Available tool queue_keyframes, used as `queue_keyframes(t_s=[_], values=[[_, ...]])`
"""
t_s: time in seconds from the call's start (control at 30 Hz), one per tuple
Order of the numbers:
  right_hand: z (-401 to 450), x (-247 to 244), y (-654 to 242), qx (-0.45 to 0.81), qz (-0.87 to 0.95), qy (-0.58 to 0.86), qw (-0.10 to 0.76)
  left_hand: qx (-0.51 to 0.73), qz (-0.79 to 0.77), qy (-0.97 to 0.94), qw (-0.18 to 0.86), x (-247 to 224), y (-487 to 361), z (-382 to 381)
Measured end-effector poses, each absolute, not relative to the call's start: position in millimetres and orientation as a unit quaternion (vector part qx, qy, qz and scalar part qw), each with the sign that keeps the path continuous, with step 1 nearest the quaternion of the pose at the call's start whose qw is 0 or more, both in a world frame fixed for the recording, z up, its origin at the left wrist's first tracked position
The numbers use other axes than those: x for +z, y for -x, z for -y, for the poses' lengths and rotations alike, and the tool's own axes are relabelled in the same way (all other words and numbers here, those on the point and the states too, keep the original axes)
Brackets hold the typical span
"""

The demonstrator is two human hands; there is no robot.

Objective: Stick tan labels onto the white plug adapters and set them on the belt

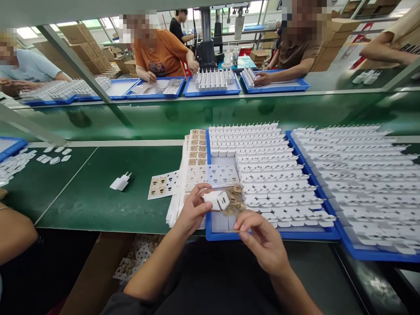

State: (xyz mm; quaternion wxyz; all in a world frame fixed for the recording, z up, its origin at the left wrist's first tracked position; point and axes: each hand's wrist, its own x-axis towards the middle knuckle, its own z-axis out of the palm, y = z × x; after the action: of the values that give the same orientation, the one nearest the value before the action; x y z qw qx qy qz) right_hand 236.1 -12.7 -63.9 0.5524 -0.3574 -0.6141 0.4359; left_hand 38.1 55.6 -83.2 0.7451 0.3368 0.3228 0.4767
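Between the thumb and fingers of my left hand is a white charger, its face with the port slots turned to the right. My right hand pinches a thin tan piece, seen almost edge-on, low over the near side of a blue tray. Behind it, several small tan label pieces lie loose in that tray. Rows of white chargers fill its right part, pins showing. A stack of label sheets stands left of the tray, and a partly used sheet lies beside it.
A single charger lies on the green bench. Another blue tray full of chargers is at right. White flat pieces lie far left, near a neighbour's arm. Across a green divider, several people work at trays.
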Motion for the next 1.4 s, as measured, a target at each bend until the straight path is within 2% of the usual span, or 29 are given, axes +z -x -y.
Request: queue_keyframes(t_s=[0.1, 0.17, 0.37, 0.47, 0.57, 0.7, 0.9, 1.4], values=[[3.8, -60.1, -219.2, 0.460, 0.587, 0.351, 0.566, 0.470, -0.291, -0.351, 0.755, -85.9, -31.5, -48.2], [-0.5, -57.6, -212.9, 0.472, 0.573, 0.359, 0.566, 0.480, -0.279, -0.416, 0.720, -86.4, -28.3, -44.3], [-8.0, -55.7, -204.2, 0.497, 0.518, 0.402, 0.568, 0.455, -0.316, -0.705, 0.442, -85.3, -21.8, -42.2], [-8.2, -56.7, -202.2, 0.538, 0.475, 0.397, 0.572, 0.443, -0.291, -0.770, 0.356, -87.3, -21.3, -43.3], [-7.6, -56.7, -203.5, 0.558, 0.450, 0.394, 0.575, 0.433, -0.312, -0.764, 0.362, -88.6, -21.5, -41.2], [-8.1, -53.3, -207.1, 0.519, 0.479, 0.427, 0.565, 0.425, -0.336, -0.740, 0.399, -84.4, -22.5, -36.4], [-10.3, -48.6, -206.2, 0.465, 0.520, 0.464, 0.545, 0.436, -0.305, -0.767, 0.358, -75.3, -24.9, -38.3], [-11.8, -47.3, -205.1, 0.460, 0.534, 0.465, 0.536, 0.440, -0.304, -0.774, 0.338, -71.8, -24.7, -40.6]])
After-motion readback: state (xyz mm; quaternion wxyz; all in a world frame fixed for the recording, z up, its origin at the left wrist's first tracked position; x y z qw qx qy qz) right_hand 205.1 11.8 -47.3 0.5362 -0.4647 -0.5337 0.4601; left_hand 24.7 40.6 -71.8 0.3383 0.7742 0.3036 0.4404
